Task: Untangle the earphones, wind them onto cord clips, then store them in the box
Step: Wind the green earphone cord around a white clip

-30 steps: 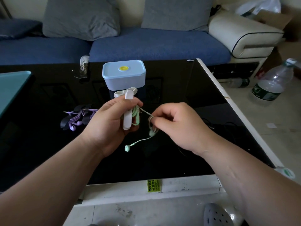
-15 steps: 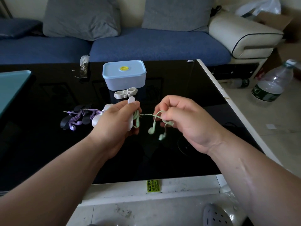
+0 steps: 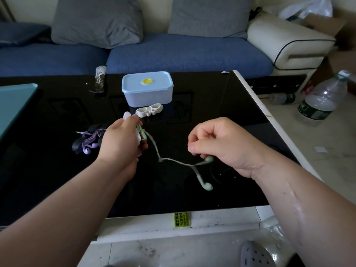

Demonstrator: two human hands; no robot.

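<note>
**While held above the table, green earphones sit part-wound on a clip**

As seen from the head camera, the left hand (image 3: pixel 119 143) grips a white clip (image 3: pixel 127 115) above the black table (image 3: pixel 240 116). Its fingers are curled round the clip, and the clip's rounded top stands clear above them. Several turns of the green earphones (image 3: pixel 154 149) lie wound against the clip at the inner side of that hand.

From the clip the cord drops down and to the right to a split, where it divides into two leads. One lead rises to an earbud (image 3: pixel 209 159) just under the right hand (image 3: pixel 221 147). That hand's fingers are curled in, with the thumb pressed against the forefinger. The lower fingers appear to pinch the lead at this earbud, though the contact itself is hidden. The other lead hangs slack to a second earbud (image 3: pixel 207 186); whether it touches the glass cannot be told.

The box (image 3: pixel 147 89), pale blue with a yellow spot on its shut lid, stands on the table beyond both hands. A spare clip (image 3: pixel 149 110) lies just in front of it. The purple earphones (image 3: pixel 90 141) lie in a loose heap on the table, partly behind the left hand. A sofa (image 3: pixel 173 54) runs along the far side, and a bottle (image 3: pixel 321 101) stands on the floor to the right.
</note>
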